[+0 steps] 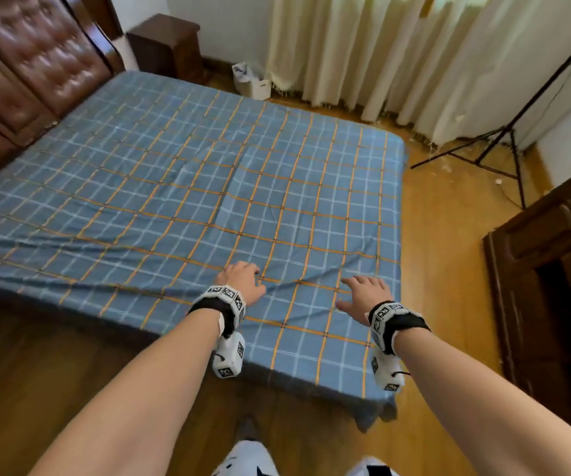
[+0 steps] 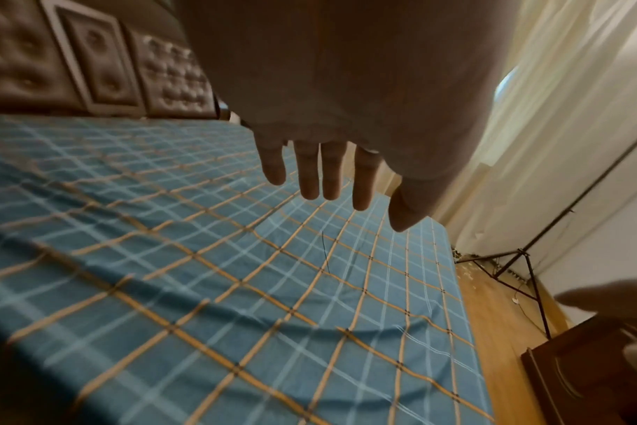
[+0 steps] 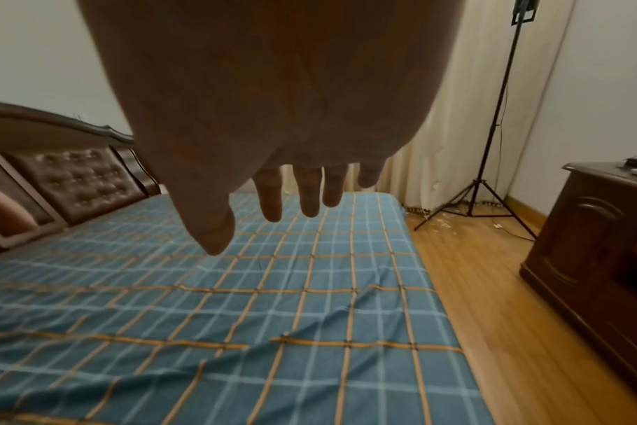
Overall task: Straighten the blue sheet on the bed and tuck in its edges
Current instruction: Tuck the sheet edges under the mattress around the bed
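Near the bed's foot edge, left hand (image 1: 243, 281) and right hand (image 1: 366, 297) are held flat, fingers extended, nothing grasped; blue sheet (image 1: 191, 187) wrinkles run between and leftward, left nearer.

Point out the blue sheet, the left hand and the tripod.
blue sheet (image 1: 181, 187): head view, the flat middle of the checked cloth.
left hand (image 1: 241, 281): head view, the back of the hand, over the sheet's wrinkles.
tripod (image 3: 479, 191): right wrist view, where its legs meet the pole.
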`<action>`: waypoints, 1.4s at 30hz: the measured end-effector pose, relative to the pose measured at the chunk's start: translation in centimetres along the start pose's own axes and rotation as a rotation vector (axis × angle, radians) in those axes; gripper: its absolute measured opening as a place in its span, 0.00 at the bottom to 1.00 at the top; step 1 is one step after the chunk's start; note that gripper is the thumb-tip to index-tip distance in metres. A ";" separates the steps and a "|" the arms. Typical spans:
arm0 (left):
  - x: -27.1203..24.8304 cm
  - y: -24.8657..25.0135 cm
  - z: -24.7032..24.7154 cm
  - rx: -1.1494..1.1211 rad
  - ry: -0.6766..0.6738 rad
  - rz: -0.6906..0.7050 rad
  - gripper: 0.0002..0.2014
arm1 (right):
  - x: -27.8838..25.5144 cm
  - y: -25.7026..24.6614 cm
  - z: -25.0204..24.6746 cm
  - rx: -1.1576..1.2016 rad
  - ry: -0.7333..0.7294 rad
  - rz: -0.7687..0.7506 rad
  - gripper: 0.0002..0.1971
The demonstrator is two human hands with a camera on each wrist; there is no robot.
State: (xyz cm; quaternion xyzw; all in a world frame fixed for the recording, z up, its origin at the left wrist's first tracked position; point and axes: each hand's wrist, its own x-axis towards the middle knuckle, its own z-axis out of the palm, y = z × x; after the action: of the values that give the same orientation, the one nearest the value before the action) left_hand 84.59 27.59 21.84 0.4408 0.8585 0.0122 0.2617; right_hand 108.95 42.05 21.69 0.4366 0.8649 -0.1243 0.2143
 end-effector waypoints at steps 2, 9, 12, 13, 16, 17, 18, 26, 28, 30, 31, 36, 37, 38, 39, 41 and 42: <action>-1.3 2.1 1.7 -0.023 -0.031 -0.066 0.23 | -0.2 3.2 1.2 0.069 -0.054 0.022 0.34; -1.1 9.9 7.9 -0.025 0.053 -0.385 0.23 | 4.3 13.6 5.0 0.216 -0.094 -0.073 0.28; -1.5 13.7 12.0 -0.109 0.045 -0.532 0.22 | 6.4 18.7 7.9 0.182 -0.145 -0.072 0.29; -1.5 14.8 13.5 -0.167 0.048 -0.573 0.21 | 7.2 20.3 9.0 0.196 -0.151 -0.063 0.29; -0.8 17.4 20.0 -0.327 0.022 -0.649 0.17 | 8.7 24.7 13.1 0.280 -0.184 -0.008 0.29; -0.5 18.1 22.7 -0.353 -0.026 -0.673 0.17 | 9.1 25.9 15.1 0.295 -0.213 0.021 0.29; -0.1 18.7 25.6 -0.366 -0.068 -0.698 0.19 | 9.6 26.9 17.4 0.308 -0.239 0.054 0.30; 3.8 20.5 49.5 -0.424 -0.284 -0.962 0.36 | 13.3 28.5 37.1 0.255 -0.330 0.216 0.31; 4.3 20.8 52.9 -0.537 -0.265 -0.965 0.32 | 13.7 29.0 39.8 0.309 -0.275 0.234 0.26; 4.5 20.8 55.2 -0.663 -0.175 -0.902 0.23 | 14.1 29.5 42.1 0.362 -0.240 0.246 0.25; 4.4 20.8 55.9 -0.711 -0.117 -0.858 0.21 | 13.9 29.8 42.9 0.380 -0.225 0.252 0.28; 2.7 20.8 56.4 -0.829 0.026 -0.813 0.21 | 12.1 30.2 44.6 0.477 -0.250 0.342 0.30; 2.6 20.8 56.3 -0.814 0.019 -0.786 0.21 | 12.0 30.3 44.7 0.478 -0.253 0.325 0.28; 2.4 20.8 56.2 -0.799 -0.002 -0.770 0.20 | 11.8 30.4 44.5 0.466 -0.251 0.294 0.25; 2.2 20.9 56.1 -0.782 -0.013 -0.753 0.20 | 11.8 30.4 44.5 0.448 -0.233 0.262 0.22; 1.4 21.1 56.4 -0.760 -0.037 -0.760 0.20 | 11.7 30.6 44.2 0.420 -0.196 0.214 0.19; 0.8 21.3 56.6 -0.754 -0.052 -0.776 0.19 | 11.5 30.8 44.1 0.419 -0.182 0.197 0.18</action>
State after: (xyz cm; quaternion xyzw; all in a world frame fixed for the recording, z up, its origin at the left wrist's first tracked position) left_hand 126.31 29.34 -21.98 -0.0328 0.8875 0.2109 0.4084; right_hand 139.33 50.46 -23.40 0.5406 0.7507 -0.3183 0.2070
